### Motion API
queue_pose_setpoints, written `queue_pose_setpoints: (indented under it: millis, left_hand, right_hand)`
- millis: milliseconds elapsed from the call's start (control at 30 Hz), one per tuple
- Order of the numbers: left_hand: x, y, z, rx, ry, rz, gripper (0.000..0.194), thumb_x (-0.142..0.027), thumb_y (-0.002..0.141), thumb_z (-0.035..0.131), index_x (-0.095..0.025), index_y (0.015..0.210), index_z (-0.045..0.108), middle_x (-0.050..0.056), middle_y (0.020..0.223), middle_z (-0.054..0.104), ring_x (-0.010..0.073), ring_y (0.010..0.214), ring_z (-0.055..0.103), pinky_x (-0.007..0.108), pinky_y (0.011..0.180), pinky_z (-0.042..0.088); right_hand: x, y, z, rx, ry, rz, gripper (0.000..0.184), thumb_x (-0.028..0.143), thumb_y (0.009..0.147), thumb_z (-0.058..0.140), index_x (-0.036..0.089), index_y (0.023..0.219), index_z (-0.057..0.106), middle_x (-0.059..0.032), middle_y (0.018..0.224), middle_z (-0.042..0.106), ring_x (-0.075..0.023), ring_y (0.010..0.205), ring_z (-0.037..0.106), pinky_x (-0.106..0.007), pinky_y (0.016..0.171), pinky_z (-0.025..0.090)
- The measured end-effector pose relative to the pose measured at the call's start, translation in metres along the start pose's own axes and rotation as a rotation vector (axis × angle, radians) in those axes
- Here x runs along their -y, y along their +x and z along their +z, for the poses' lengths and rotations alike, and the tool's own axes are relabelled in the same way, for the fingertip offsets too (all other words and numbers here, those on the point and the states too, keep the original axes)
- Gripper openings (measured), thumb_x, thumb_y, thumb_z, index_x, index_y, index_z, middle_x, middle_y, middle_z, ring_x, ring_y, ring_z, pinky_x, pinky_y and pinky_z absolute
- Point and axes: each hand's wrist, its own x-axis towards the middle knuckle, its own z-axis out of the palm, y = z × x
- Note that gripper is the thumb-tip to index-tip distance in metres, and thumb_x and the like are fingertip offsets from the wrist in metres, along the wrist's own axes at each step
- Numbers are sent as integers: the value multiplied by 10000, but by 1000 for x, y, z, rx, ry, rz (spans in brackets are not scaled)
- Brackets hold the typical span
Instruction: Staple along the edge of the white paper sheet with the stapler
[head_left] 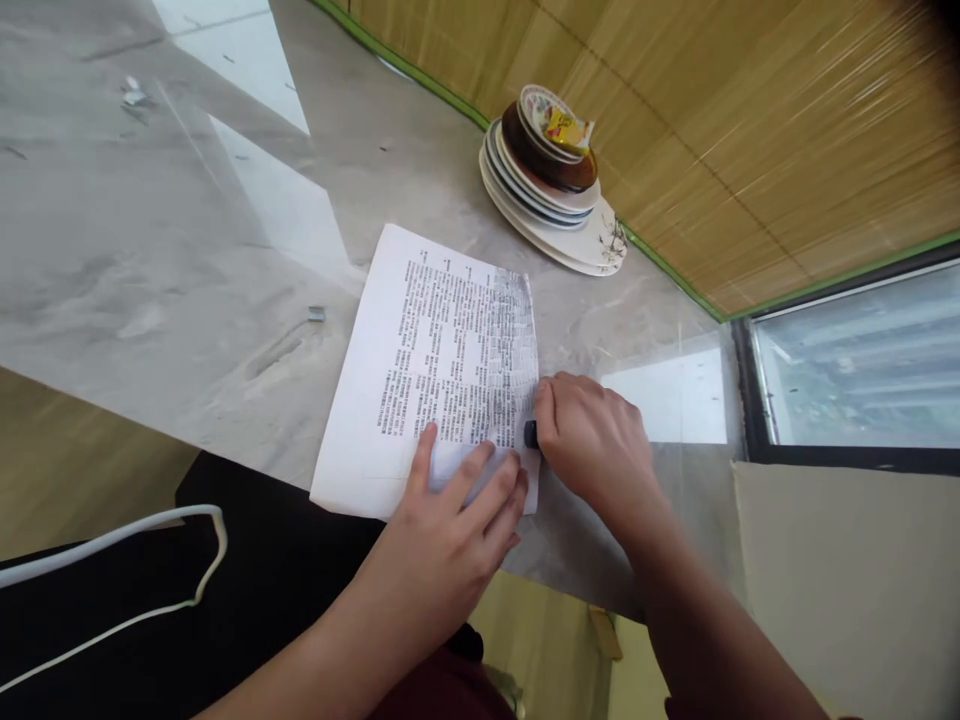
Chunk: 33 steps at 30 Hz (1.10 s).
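A sheet of white paper (442, 350) printed with rows of black text lies flat on the grey marbled countertop. Along its right side the print is overlaid by a band of dense dark marks. My left hand (465, 510) rests on the paper's lower part, fingers spread and pressing it down. At the right edge of the sheet, my right hand (592, 440) is closed in a fist around a small black object (531, 434). Only a dark end of that object shows; the rest is hidden by the fingers, so its kind is unclear.
Stacked plates (540, 190) with a yellow packet (568, 130) on top stand by the bamboo-mat wall (675, 120). A small metal clip (316, 314) lies left of the paper. A window (855, 350) is at right; a white cable (150, 520) crosses a black surface lower left.
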Motion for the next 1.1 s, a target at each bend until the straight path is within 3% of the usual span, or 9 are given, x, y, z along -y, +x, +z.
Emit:
queue_pose_setpoints:
  millis: [267,433,533,600,633,700,800,900,1100]
  left_hand:
    - [-2,-3,1,30,-71,-15,458,-269,1049,586,-157,1492,617,84,1580,604,329,1473,491,728,1336,-42]
    - [-1,-4,-1,45,-78,-18,459,-294,1053,587,-174,1494,622,75,1634,551,336,1481,483,726,1340,-35]
    - [0,-5,-2,51,-83,-15,459,-289,1049,596,-186,1496,626,72,1646,537,332,1485,487,718,1344,-30]
    - [1,-4,-3,48,-89,-17,459,-277,1045,602,-188,1495,629,72,1637,548,326,1482,498,707,1351,-23]
    - [1,-3,-3,44,-91,-15,460,-275,1044,605,-187,1494,633,73,1627,559,324,1476,508,699,1354,-20]
    - [2,-2,-5,33,-88,-14,455,-286,1044,608,-183,1487,642,74,1597,592,318,1450,540,676,1364,-15]
    - [3,1,-7,14,-89,-17,447,-297,1049,603,-180,1478,653,72,1554,635,303,1400,589,642,1375,-9]
    - [3,3,-8,-2,-105,-32,431,-287,1053,601,-183,1466,663,65,1527,659,293,1380,610,627,1379,3]
    - [1,5,-9,-8,-110,-56,402,-272,1057,612,-166,1439,678,66,1491,688,283,1365,625,618,1379,22]
  right_hand:
    - [-1,0,5,-37,116,-61,392,259,1083,397,238,691,397,-48,666,535,-175,570,372,-358,589,195]
    - [-20,-5,1,-44,577,31,473,360,1140,314,228,712,467,-25,660,525,-174,600,457,-356,606,306]
    - [-39,-10,0,-114,876,-151,538,537,1142,319,218,832,622,-56,779,622,-204,722,574,-373,689,421]
    - [-48,-12,0,-77,917,-349,505,681,1052,505,213,985,680,-71,858,660,-223,771,603,-381,700,454]
    - [-51,-12,0,-42,895,-420,470,679,992,633,215,1045,683,-66,871,665,-223,773,603,-376,690,460]
    - [-53,-12,1,-30,812,-445,342,503,925,810,229,1077,671,-42,856,657,-209,760,587,-356,674,458]
    - [-49,-11,0,-71,738,-352,141,266,950,766,241,1000,636,-22,812,622,-195,748,555,-343,672,447]
    - [-46,-12,-1,-59,731,-308,114,236,952,726,242,958,613,-11,769,577,-192,728,523,-343,656,426]
    - [-46,-14,1,-35,701,-319,114,218,925,726,248,993,640,-33,822,628,-215,763,546,-373,689,444]
